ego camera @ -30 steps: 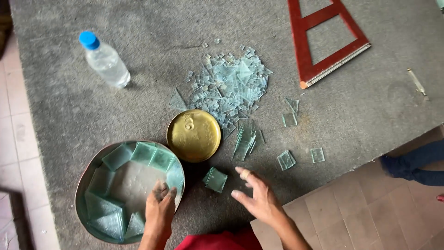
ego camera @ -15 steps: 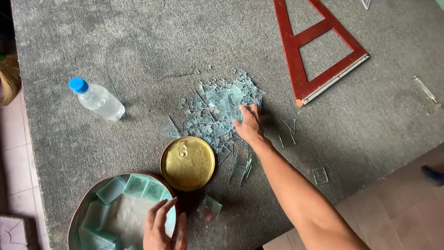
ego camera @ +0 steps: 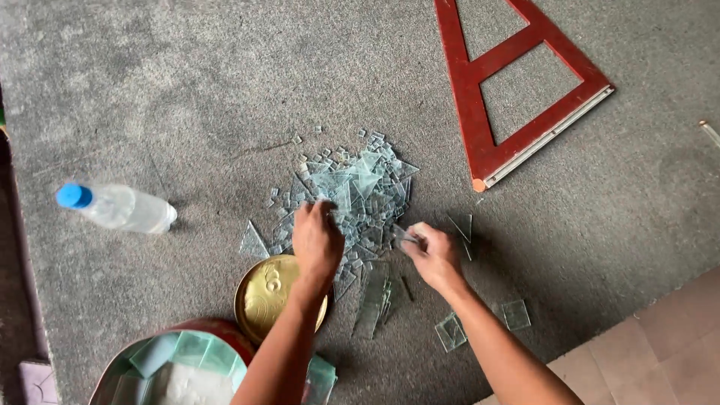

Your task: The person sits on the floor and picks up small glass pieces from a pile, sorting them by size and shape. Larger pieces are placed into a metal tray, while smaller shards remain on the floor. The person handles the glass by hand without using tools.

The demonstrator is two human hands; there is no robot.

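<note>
On grey felt: left hand (ego camera: 316, 238) curled into jagged glass shards (ego camera: 352, 191); right hand (ego camera: 431, 253) pinching clear sliver.

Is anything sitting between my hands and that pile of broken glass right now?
Nothing visible. The left hand and right hand are both already at the near edge of the heap of pale green broken glass pieces. The round gold metal lid lies nearer you, beside the left wrist.
</note>
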